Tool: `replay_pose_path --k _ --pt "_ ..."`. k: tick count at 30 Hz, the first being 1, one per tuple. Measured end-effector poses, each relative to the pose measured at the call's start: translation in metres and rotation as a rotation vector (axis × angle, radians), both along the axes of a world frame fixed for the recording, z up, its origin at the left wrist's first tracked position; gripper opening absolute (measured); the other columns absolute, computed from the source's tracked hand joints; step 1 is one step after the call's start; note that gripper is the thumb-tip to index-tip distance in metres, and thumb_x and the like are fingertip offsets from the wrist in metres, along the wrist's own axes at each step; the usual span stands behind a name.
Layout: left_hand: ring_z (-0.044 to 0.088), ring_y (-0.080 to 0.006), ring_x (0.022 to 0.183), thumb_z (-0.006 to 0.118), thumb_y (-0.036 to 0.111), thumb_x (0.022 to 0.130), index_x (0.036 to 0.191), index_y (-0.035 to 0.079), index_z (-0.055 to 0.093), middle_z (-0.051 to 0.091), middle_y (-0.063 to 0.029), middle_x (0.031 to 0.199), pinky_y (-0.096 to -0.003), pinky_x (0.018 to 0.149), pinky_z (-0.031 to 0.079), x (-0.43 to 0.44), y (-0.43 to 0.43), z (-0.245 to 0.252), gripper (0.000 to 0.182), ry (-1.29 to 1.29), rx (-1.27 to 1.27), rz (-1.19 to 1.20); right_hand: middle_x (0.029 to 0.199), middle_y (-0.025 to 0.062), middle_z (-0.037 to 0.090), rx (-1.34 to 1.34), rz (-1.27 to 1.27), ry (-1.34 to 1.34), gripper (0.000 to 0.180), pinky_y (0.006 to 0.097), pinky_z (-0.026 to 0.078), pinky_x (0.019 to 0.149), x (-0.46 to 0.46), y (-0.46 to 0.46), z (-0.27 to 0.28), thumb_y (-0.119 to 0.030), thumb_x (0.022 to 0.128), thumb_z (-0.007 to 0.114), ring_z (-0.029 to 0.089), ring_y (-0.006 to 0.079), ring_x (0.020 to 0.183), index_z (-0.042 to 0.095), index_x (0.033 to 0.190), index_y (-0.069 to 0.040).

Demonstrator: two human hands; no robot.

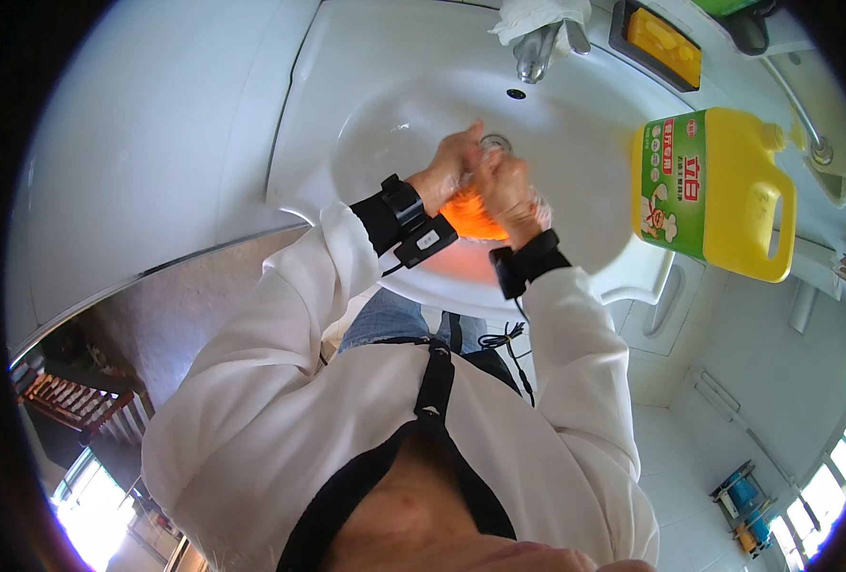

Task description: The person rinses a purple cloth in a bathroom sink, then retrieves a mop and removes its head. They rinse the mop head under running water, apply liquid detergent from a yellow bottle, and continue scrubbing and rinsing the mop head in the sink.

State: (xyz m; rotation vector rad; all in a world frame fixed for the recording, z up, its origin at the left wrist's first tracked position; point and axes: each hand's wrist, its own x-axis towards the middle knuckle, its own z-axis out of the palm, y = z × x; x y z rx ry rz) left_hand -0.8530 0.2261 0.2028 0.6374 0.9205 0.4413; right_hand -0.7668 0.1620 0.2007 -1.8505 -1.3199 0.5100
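In the white washbasin (pixel 587 236), both bare hands are together just in front of the drain (pixel 496 143). My left hand (pixel 451 168) and my right hand (pixel 503 182) grip a bright orange item (pixel 473 214), perhaps cloth or mesh, which hangs below them. Clear, shiny material, water or thin film, shows beside my right hand; which it is I cannot tell. The fingers partly hide the item. A chrome faucet (pixel 534 61) with white cloth or paper around its base stands beyond the hands.
A large yellow jug (pixel 745 193) with a green label stands on the basin's right side. Behind it lies a yellow sponge (pixel 662 46) in a dark holder. A tiled wall (pixel 151 129) borders the left. A black cable (pixel 505 339) hangs below the right wrist.
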Motion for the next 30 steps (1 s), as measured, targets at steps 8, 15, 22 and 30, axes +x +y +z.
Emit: replay_pose_path --k 8,15,22,30 --pt "0.045 -0.0106 0.048 0.048 0.032 0.090 0.070 0.008 0.049 0.047 -0.0006 0.057 -0.0224 0.045 0.037 0.000 -0.006 0.004 0.031 -0.285 -0.102 -0.143 0.088 0.0181 0.060 -0.269 0.042 -0.292 0.025 0.0383 0.047 0.066 0.037 -0.001 -0.006 -0.028 0.080 0.058 0.058 0.0335 0.078 0.061 0.085 -0.003" --pt "0.055 -0.0112 0.057 0.053 0.031 0.088 0.079 0.005 0.052 0.057 -0.0051 0.070 -0.0253 0.053 0.048 0.005 0.016 0.018 0.027 -0.216 -0.024 -0.220 0.096 0.0138 0.060 -0.077 0.318 -0.332 0.058 0.0366 0.043 0.077 0.054 -0.023 0.028 -0.040 0.068 0.070 0.057 0.0269 0.085 0.053 0.110 -0.004" --pt "0.046 -0.0185 0.106 0.058 0.027 0.083 0.126 0.009 0.033 0.045 -0.0098 0.118 -0.0281 0.086 0.042 -0.010 0.012 0.039 0.053 -0.190 0.684 -0.236 0.073 0.0090 0.063 -0.008 0.099 0.338 0.029 0.0279 0.047 0.063 0.039 -0.010 0.054 -0.016 0.065 0.073 0.057 0.0146 0.064 0.060 0.086 -0.001" --pt "0.046 -0.0152 0.104 0.069 0.020 0.074 0.132 0.003 0.029 0.048 -0.0089 0.120 -0.0260 0.086 0.041 -0.028 0.029 0.012 0.073 -0.301 0.600 -0.659 0.088 0.0105 0.062 0.093 -0.099 1.037 0.024 0.0291 0.048 0.071 0.059 -0.032 0.050 0.001 0.070 0.060 0.060 0.0185 0.076 0.057 0.093 0.002"
